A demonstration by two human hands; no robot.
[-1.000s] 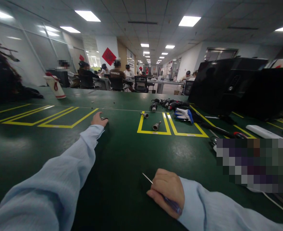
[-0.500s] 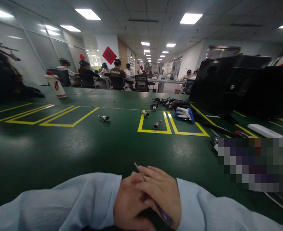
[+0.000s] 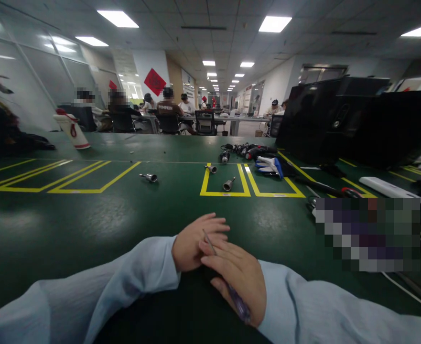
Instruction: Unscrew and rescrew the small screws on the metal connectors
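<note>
My right hand [image 3: 241, 267] is closed round a screwdriver [image 3: 239, 306] with a see-through purple handle; its thin metal shaft pokes out past the fingers. My left hand [image 3: 194, 241] reaches out just beyond it with fingers stretched and apart, close to the shaft tip; whether they touch I cannot tell. Farther off on the green table [image 3: 124, 212] lie three metal socket bits: one on its own at left [image 3: 149, 177], one on a yellow tape line [image 3: 212, 169], and one inside that taped box [image 3: 228, 184].
A power tool [image 3: 256, 152] with a coiled cord lies at the back, beside a blue-and-white glove [image 3: 270, 166]. Dark computer cases [image 3: 314, 119] and a white power strip [image 3: 389, 187] stand to the right. A paper cup [image 3: 72, 129] is at far left. People sit at desks beyond.
My left hand has moved forward and opened out from under the right hand. The right hand keeps the screwdriver. The whole view has shifted slightly.
</note>
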